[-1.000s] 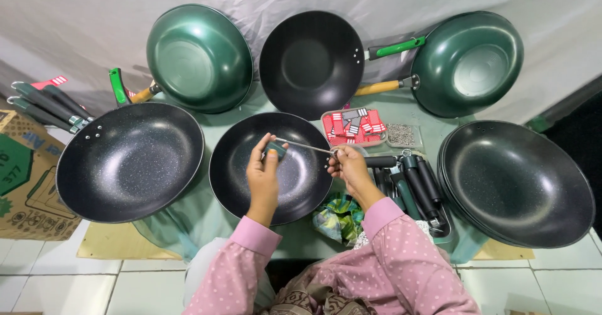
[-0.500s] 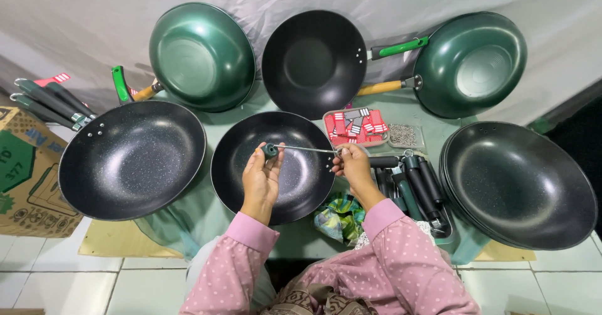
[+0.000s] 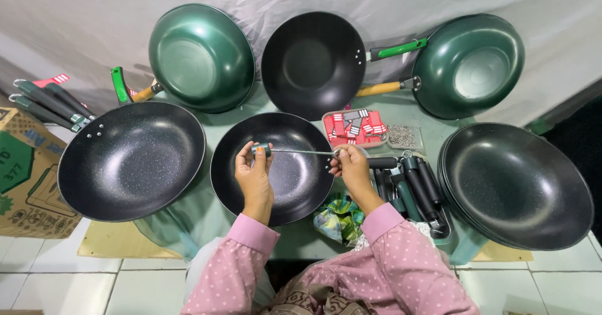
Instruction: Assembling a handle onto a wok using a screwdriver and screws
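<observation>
A pale green cloth-covered desk (image 3: 276, 105) stands against a white sheet. Both hands pinch a thin metal screwdriver with a green grip (image 3: 295, 151), left hand (image 3: 254, 177) at its grip, right hand (image 3: 352, 169) at its tip, over the central black handleless wok (image 3: 273, 168). Speckled black wok (image 3: 132, 159) at nine o'clock; loose black handles (image 3: 414, 186) at three.

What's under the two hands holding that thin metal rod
A black pan lies under the left hand and right hand holding the rod. Its bowl looks empty; the hands hide part.
</observation>
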